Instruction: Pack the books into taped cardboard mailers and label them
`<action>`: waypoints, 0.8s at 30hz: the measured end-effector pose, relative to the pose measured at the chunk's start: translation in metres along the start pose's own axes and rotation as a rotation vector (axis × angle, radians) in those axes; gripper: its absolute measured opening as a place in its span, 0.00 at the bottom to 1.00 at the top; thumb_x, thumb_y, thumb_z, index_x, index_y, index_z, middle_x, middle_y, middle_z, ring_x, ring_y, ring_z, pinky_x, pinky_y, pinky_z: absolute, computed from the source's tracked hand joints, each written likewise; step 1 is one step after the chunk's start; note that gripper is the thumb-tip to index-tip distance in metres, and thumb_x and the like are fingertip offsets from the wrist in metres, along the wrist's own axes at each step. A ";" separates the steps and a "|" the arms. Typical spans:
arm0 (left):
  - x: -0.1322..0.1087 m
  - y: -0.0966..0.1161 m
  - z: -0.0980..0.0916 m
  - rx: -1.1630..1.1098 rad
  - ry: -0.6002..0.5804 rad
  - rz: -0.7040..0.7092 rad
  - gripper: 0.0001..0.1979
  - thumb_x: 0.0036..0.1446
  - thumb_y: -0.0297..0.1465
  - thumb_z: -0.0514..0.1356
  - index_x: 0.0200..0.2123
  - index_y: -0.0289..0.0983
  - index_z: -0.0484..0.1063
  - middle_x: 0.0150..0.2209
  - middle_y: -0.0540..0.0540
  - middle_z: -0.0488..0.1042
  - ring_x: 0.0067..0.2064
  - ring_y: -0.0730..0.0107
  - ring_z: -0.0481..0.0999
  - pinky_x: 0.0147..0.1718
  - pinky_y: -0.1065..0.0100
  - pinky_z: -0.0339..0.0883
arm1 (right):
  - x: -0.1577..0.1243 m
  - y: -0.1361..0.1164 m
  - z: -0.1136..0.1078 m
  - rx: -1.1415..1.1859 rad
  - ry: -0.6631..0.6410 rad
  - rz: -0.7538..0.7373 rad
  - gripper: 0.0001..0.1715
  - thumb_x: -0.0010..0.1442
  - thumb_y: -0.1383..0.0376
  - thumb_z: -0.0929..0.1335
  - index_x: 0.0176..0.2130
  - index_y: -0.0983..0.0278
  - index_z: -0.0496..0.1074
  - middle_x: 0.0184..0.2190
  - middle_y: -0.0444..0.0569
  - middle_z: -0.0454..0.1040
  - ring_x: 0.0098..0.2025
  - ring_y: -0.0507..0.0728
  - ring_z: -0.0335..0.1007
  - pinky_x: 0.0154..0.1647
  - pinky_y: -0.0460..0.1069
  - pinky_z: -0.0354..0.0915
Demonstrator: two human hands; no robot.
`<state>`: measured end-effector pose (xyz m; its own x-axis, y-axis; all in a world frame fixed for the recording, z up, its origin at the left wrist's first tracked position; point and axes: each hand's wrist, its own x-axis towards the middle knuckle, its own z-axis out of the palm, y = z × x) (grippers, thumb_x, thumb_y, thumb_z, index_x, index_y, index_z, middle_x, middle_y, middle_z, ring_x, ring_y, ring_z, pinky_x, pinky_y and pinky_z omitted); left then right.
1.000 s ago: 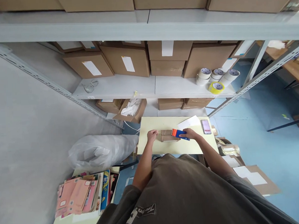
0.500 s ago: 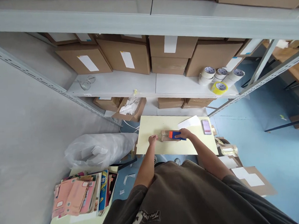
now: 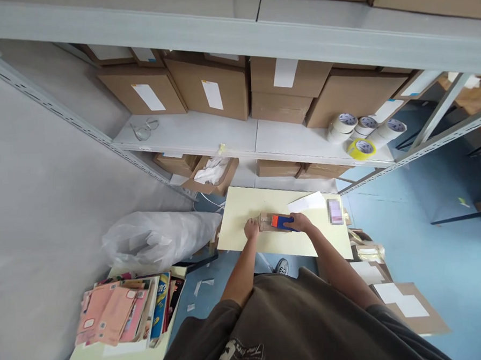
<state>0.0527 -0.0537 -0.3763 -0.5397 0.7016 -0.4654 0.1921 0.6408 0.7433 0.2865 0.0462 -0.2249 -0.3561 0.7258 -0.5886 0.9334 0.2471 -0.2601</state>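
Note:
A small cardboard box (image 3: 265,223) lies on the pale yellow table, partly covered by what I hold. My right hand (image 3: 299,221) is closed round a blue-and-orange tape dispenser (image 3: 281,222), whose orange end rests over the top of the box. At the box's left end is my left hand (image 3: 251,229), its fingers curled in against the edge; the fingertips are too small to make out clearly. A white sheet of paper (image 3: 308,201) lies just behind my right hand, and a phone (image 3: 334,211) with a blurred screen is farther right.
Grey shelving (image 3: 205,131) with cardboard boxes rises behind the table (image 3: 233,202). White tape rolls (image 3: 342,125) and a yellow roll (image 3: 361,148) stand on its middle shelf. Left are a plastic-wrapped bundle (image 3: 158,235) and stacked books (image 3: 122,315). Flattened cardboard (image 3: 427,320) lies at lower right.
My left hand has moved right, from beside the box to its left end. The tape dispenser stays over the box in my right hand. The whole view has shifted slightly.

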 end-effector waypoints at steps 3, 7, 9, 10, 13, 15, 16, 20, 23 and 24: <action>-0.007 0.010 0.011 0.083 -0.060 0.066 0.20 0.73 0.44 0.51 0.42 0.39 0.79 0.42 0.38 0.84 0.49 0.55 0.82 0.47 0.63 0.71 | -0.002 0.007 -0.004 0.036 0.048 -0.010 0.20 0.67 0.48 0.72 0.46 0.61 0.79 0.45 0.53 0.84 0.47 0.60 0.79 0.38 0.47 0.61; -0.010 0.015 0.029 0.098 -0.109 0.083 0.21 0.75 0.42 0.50 0.60 0.39 0.73 0.52 0.38 0.83 0.54 0.56 0.82 0.52 0.63 0.71 | -0.006 0.017 -0.001 0.097 0.061 -0.032 0.22 0.68 0.45 0.72 0.44 0.61 0.79 0.42 0.52 0.84 0.44 0.59 0.78 0.37 0.47 0.61; -0.009 0.013 0.034 0.090 -0.105 0.072 0.22 0.76 0.42 0.49 0.63 0.39 0.70 0.56 0.38 0.82 0.56 0.57 0.81 0.54 0.62 0.71 | -0.009 0.023 0.003 0.124 0.067 -0.050 0.23 0.67 0.44 0.72 0.44 0.60 0.79 0.42 0.51 0.84 0.44 0.59 0.78 0.38 0.47 0.61; -0.008 0.012 0.036 0.090 -0.102 0.069 0.22 0.76 0.43 0.49 0.64 0.40 0.70 0.56 0.39 0.81 0.56 0.58 0.81 0.55 0.62 0.71 | -0.010 0.025 0.005 0.141 0.072 -0.059 0.23 0.67 0.44 0.72 0.45 0.60 0.80 0.42 0.51 0.84 0.45 0.59 0.78 0.38 0.47 0.61; -0.005 0.009 0.041 0.100 -0.101 0.071 0.23 0.77 0.44 0.47 0.64 0.41 0.70 0.57 0.40 0.81 0.57 0.59 0.81 0.56 0.62 0.72 | -0.012 0.033 0.011 0.194 0.085 -0.083 0.23 0.67 0.44 0.72 0.46 0.59 0.80 0.42 0.50 0.84 0.45 0.59 0.79 0.39 0.47 0.62; -0.005 0.008 0.044 0.120 -0.106 0.065 0.23 0.77 0.43 0.46 0.64 0.42 0.70 0.58 0.41 0.81 0.58 0.59 0.80 0.57 0.61 0.72 | -0.014 0.041 0.011 0.214 0.088 -0.096 0.21 0.67 0.46 0.72 0.46 0.59 0.80 0.41 0.50 0.84 0.44 0.59 0.78 0.39 0.46 0.62; -0.005 0.009 0.046 0.133 -0.107 0.059 0.23 0.77 0.42 0.45 0.64 0.41 0.70 0.59 0.40 0.80 0.59 0.58 0.80 0.57 0.60 0.72 | -0.015 0.048 0.010 0.218 0.091 -0.095 0.20 0.67 0.46 0.72 0.45 0.59 0.80 0.40 0.50 0.84 0.43 0.59 0.78 0.38 0.46 0.62; -0.005 0.012 0.047 0.195 -0.110 0.051 0.25 0.76 0.42 0.46 0.65 0.38 0.70 0.61 0.36 0.78 0.62 0.52 0.78 0.60 0.57 0.69 | -0.027 0.096 -0.001 0.281 0.088 -0.050 0.23 0.65 0.44 0.71 0.38 0.61 0.77 0.33 0.49 0.81 0.34 0.57 0.76 0.34 0.47 0.61; -0.002 0.012 0.042 0.210 -0.150 0.097 0.24 0.75 0.44 0.48 0.61 0.37 0.73 0.59 0.35 0.79 0.62 0.51 0.77 0.61 0.57 0.69 | -0.043 0.146 -0.012 0.365 0.071 -0.023 0.26 0.61 0.41 0.72 0.35 0.61 0.76 0.29 0.48 0.78 0.30 0.57 0.73 0.30 0.47 0.60; 0.000 0.012 0.040 0.199 -0.165 0.111 0.23 0.75 0.44 0.49 0.60 0.38 0.74 0.58 0.35 0.80 0.62 0.51 0.77 0.62 0.57 0.68 | -0.048 0.161 -0.015 0.374 0.078 -0.016 0.27 0.60 0.40 0.72 0.34 0.61 0.75 0.29 0.48 0.78 0.30 0.57 0.72 0.30 0.47 0.60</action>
<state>0.0880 -0.0333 -0.3862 -0.3685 0.8019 -0.4702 0.4089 0.5941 0.6927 0.4545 0.0608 -0.2272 -0.3523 0.7740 -0.5260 0.8424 0.0174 -0.5386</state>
